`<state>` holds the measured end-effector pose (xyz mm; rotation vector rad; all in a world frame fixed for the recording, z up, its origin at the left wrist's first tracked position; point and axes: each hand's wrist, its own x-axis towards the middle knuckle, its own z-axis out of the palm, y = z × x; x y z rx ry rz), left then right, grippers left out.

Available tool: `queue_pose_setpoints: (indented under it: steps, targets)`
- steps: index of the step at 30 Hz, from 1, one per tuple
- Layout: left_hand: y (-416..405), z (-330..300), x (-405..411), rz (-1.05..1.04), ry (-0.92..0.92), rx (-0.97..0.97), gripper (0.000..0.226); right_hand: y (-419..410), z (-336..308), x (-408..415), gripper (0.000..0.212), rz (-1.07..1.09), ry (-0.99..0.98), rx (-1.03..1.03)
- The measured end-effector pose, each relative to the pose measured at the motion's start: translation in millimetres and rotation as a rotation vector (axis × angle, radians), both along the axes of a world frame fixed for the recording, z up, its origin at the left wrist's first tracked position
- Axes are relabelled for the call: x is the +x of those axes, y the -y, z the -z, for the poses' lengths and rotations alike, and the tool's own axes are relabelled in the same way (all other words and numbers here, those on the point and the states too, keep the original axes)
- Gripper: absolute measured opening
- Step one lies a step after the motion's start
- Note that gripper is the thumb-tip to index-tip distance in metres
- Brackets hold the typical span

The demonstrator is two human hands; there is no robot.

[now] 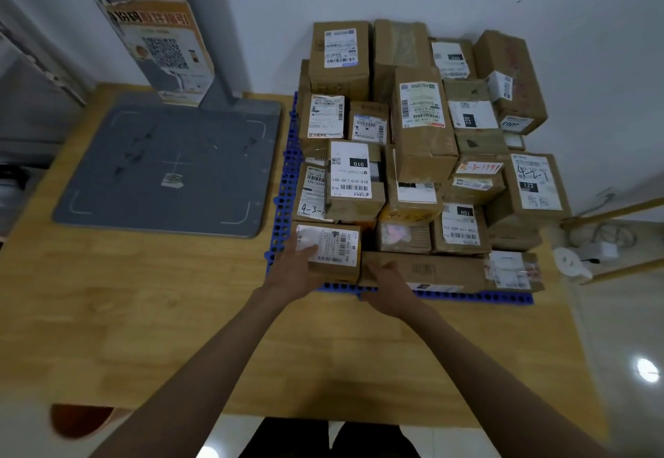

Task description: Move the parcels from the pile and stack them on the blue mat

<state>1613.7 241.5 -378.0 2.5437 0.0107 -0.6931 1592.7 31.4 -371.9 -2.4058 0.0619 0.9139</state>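
My left hand (pixel 294 269) grips the near-left small brown cardboard parcel (pixel 328 251), white barcode label on top, at the front corner of the perforated blue plastic mat (pixel 287 184) on the wooden bench (pixel 179 314). Right hand (pixel 390 290) rests beside it, fingers loosely curled on a flat carton (pixel 431 270).

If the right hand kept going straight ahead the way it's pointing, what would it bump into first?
The right hand already seems to touch the long flat box at the front of the blue mat, so it would meet that box first.
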Motion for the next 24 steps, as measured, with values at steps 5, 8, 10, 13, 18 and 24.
queue_pose_setpoints:
  steps: [5,8,10,13,18,24]
  targets:
    - [-9,-6,5,-0.054,0.008,-0.051,0.083,-6,-17,14,0.029,-0.096,0.095,-0.069]
    - [-17,-13,13,-0.129,0.023,-0.109,0.086,-7,-27,25,0.033,0.019,0.126,-0.026]
    - [-21,-16,22,-0.148,0.05,-0.144,0.079,-8,-33,32,0.045,0.082,0.155,0.025]
    - [-27,-23,40,-0.178,0.022,-0.192,0.092,-14,-39,44,0.037,0.139,0.24,0.094]
    - [-27,-31,65,-0.214,-0.035,-0.294,0.092,-26,-56,63,0.023,0.224,0.462,0.077]
    - [-21,-26,64,-0.129,-0.121,-0.271,0.1,-33,-72,70,0.05,0.074,0.626,-0.175]
